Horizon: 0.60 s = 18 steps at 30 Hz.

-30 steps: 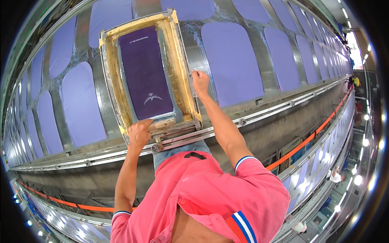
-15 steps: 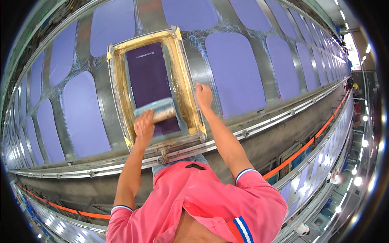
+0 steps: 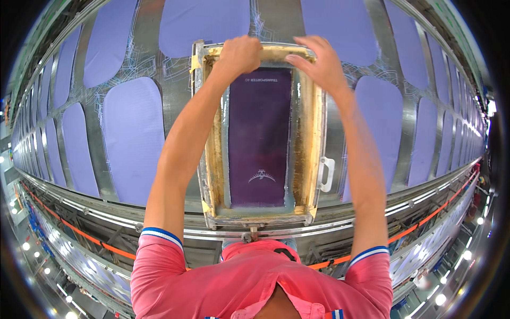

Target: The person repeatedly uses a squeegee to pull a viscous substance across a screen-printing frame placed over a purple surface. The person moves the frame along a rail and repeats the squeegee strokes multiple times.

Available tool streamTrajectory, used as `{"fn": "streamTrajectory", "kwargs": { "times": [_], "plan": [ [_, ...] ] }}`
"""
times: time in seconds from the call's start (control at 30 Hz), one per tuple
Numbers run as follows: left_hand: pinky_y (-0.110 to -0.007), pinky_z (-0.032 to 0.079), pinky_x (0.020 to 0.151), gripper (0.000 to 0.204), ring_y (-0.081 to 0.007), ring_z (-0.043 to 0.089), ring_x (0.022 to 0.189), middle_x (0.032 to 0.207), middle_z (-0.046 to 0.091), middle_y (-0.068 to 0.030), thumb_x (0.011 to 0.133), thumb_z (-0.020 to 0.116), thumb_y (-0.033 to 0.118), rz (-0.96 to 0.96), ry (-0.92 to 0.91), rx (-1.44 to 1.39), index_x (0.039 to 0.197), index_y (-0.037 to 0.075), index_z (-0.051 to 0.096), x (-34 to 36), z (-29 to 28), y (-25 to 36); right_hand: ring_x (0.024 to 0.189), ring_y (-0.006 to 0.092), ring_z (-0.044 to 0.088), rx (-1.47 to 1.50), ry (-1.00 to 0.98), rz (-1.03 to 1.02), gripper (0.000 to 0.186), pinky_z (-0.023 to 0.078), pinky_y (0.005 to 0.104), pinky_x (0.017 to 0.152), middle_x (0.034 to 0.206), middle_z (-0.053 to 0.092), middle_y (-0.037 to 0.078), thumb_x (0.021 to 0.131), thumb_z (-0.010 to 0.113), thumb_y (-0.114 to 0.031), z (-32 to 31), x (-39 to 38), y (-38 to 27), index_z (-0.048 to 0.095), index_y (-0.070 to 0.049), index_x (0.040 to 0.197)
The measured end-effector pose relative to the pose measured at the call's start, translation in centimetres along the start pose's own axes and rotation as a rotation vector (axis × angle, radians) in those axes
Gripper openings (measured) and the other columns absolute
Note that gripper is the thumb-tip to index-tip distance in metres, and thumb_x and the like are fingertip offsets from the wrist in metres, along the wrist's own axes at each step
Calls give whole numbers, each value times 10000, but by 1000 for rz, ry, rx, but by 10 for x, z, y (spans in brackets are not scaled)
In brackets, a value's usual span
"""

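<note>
A screen-printing frame (image 3: pixel 320 122) with taped, yellow-stained edges lies on the metal table in front of me. Its dark purple mesh (image 3: pixel 260 133) bears pale lettering at the far end and a pale emblem near me. My left hand (image 3: pixel 241 56) is closed at the frame's far left end; what its fingers hold is hidden. Over the far right corner, my right hand (image 3: pixel 323 66) is open, thumb and fingers apart. No squeegee can be made out now. A white handle (image 3: pixel 326 174) sticks out from the frame's right side.
Lavender fabric panels (image 3: pixel 134 138) lie in rows along the long metal table, left and right of the frame and beyond it. A metal rail (image 3: pixel 175 232) runs along the near edge. Behind me passes an orange strip (image 3: pixel 106 245), with another panel-covered table past it.
Both hands have moved to the frame's far end. The squeegee that my left hand drew over the mesh is out of sight. My right hand has opened. The view has shifted.
</note>
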<state>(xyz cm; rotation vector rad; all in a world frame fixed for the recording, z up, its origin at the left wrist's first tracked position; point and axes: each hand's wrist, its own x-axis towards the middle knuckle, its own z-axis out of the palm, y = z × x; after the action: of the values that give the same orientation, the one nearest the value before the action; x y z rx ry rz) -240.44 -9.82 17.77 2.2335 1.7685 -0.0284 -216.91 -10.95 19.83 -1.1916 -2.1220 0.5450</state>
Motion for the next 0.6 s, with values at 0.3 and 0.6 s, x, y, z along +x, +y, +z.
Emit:
{"fn": "streamTrajectory", "kwargs": {
  "times": [0.3, 0.6],
  "plan": [
    [-474, 581, 724, 189, -365, 739, 815, 854, 749, -169, 740, 673, 87, 44, 160, 13, 884, 108, 793, -13, 29, -15, 904, 375, 718, -486, -628, 105, 199, 580, 479, 796, 978, 748, 149, 795, 641, -131, 70, 33, 12, 762, -64, 939],
    [-472, 573, 727, 277, -342, 727, 840, 906, 754, -119, 750, 646, 9, -2, 41, -210, 960, 116, 790, -287, 86, 86, 853, 319, 659, -236, -534, -65, 91, 514, 459, 934, 832, 647, 122, 811, 621, -97, 47, -230, -107, 701, -58, 791]
  ]
}}
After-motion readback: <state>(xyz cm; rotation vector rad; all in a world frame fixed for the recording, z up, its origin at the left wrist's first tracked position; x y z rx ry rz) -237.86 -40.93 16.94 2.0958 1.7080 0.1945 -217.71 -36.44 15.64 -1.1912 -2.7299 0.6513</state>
